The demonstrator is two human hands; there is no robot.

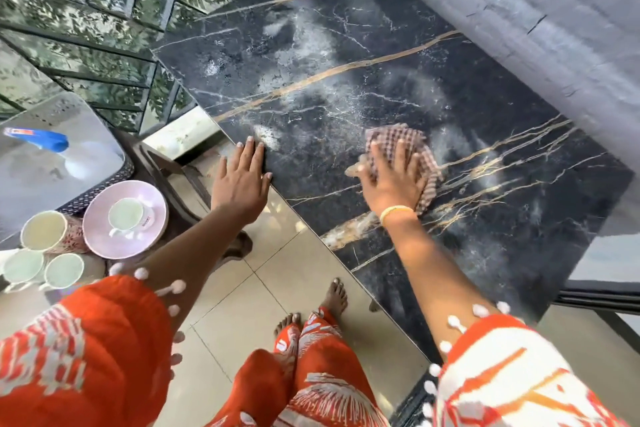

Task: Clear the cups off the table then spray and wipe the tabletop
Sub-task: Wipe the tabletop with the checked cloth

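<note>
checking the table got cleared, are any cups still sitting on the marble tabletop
No, the marble tabletop holds only spray residue, the checked cloth and the person's hands, while the cups sit on the side surface at left.

Black marble tabletop (346, 55), spray-streaked; checkered cloth (401, 146) lies flat on it near front edge.

Right hand (393, 184) flat on cloth (401, 156), on table (346, 55). Left hand (242, 180) at table's left edge. Further left, a chair (62, 163) holds spray bottle (41, 140), saucer (104, 236), cups (126, 217).
</note>
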